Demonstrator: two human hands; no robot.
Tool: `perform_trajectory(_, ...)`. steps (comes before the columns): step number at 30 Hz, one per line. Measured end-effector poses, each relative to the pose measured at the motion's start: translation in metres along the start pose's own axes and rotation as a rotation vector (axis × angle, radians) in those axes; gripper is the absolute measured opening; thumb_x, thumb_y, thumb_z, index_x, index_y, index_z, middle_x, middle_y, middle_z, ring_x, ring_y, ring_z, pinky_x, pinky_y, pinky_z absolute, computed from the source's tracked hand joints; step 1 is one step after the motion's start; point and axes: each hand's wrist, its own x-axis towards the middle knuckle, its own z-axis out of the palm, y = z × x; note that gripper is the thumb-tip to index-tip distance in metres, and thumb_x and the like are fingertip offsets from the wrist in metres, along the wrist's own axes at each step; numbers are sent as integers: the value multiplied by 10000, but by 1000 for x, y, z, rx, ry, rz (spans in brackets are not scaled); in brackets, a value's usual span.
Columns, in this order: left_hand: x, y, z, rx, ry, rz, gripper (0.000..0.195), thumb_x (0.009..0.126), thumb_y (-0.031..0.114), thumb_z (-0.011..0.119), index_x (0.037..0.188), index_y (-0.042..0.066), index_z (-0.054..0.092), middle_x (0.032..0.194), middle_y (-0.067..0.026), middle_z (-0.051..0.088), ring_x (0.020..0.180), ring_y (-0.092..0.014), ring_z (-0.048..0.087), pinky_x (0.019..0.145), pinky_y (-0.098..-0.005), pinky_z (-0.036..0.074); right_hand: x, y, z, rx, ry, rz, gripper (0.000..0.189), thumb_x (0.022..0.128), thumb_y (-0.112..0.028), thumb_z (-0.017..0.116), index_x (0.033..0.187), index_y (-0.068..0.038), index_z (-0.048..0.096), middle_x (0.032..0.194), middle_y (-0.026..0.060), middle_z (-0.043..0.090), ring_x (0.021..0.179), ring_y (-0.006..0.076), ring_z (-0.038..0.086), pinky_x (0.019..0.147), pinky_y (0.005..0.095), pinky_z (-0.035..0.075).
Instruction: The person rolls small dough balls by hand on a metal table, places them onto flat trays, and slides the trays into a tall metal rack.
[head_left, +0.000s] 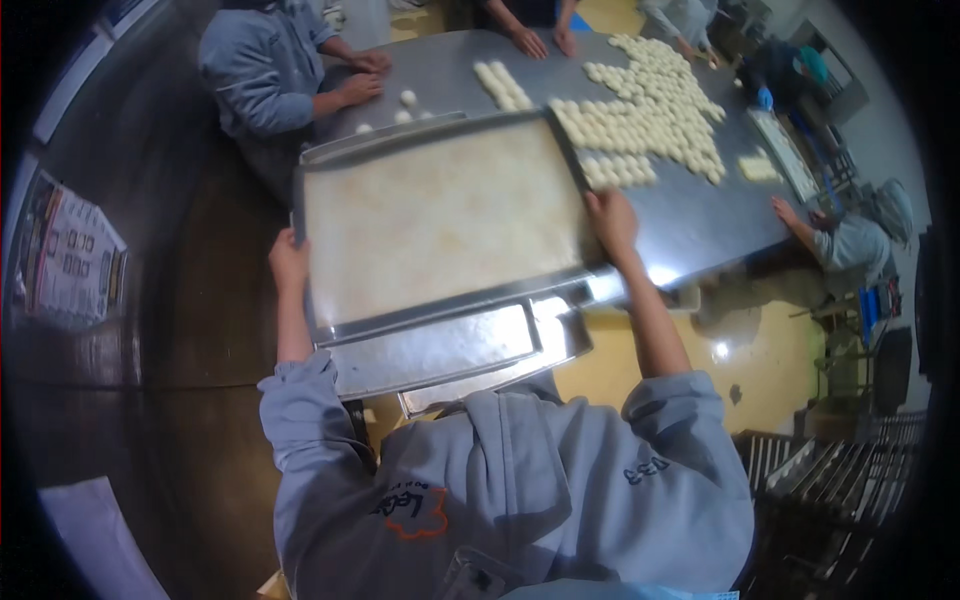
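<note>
Between my two hands is a large rectangular metal baking tray with a pale, faintly browned surface inside its dark rim. My left hand grips the tray's left edge. On the opposite side, my right hand holds the right edge, close to rows of white dough balls on the steel table. Beneath the held tray, nearer my body, other metal trays show; how they are supported is hidden.
Several people work around the table; one person's hands are at the far left near loose dough balls. At the right a long white tray lies by another person. Metal racks stand at the lower right.
</note>
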Motion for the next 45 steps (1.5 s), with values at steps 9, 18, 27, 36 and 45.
perform_trajectory(9, -140, 246, 2, -501, 188, 465, 571, 903, 165, 663, 1383, -9, 409, 1380, -162, 494, 1288, -262, 465, 1096, -414, 328, -86, -4, -56, 1082, -97, 316, 343, 995, -366, 525, 942, -46, 637, 864, 53, 663, 765, 160, 653, 718, 307, 516)
perform_trajectory(18, -265, 319, 144, -106, 22, 1288, 701, 907, 502, 524, 1398, 12, 418, 1420, -160, 470, 1363, -383, 361, 1148, -544, 151, -80, -54, -117, 2051, -1411, -127, 647, 1037, -501, 302, 1501, -58, 216, 1447, 112, 392, 1344, 204, 373, 1108, 371, 315)
perform_trajectory(27, -304, 450, 286, -109, -570, 500, 362, 886, 306, 617, 1145, 56, 651, 1076, -161, 678, 1016, -351, 636, 877, -406, 489, 69, 206, -107, 1436, -802, -68, 321, 960, -179, 568, 1248, -38, 554, 985, 96, 662, 722, 143, 658, 737, 315, 536)
perform_trajectory(36, -343, 522, 346, -22, -642, 204, 384, 912, 70, 530, 1295, 100, 539, 1088, -138, 646, 928, -350, 638, 791, -415, 511, 279, 418, -6, -36, 234, -237, 534, 758, -228, 737, 1238, -97, 544, 1138, 123, 551, 1075, 315, 522, 836, 435, 461)
perform_trajectory(45, -333, 530, 336, 99, -650, 376, 389, 897, -17, 529, 1272, 83, 546, 1014, -132, 634, 920, -326, 630, 803, -381, 490, 307, 452, 16, 87, 262, -346, 426, 757, -115, 677, 1171, -87, 581, 1136, 117, 585, 1049, 327, 558, 851, 449, 489)
